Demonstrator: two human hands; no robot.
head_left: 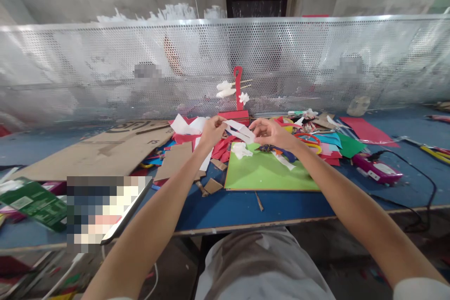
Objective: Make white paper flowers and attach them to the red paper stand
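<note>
The left hand and right hand are pinching a strip, apparently unfinished, while a seemingly completed flower is sitting behind.

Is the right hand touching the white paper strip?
Touching. The head view shows the right hand's fingertips at the near right end of the white paper strip, holding it up above the green sheet.
</note>
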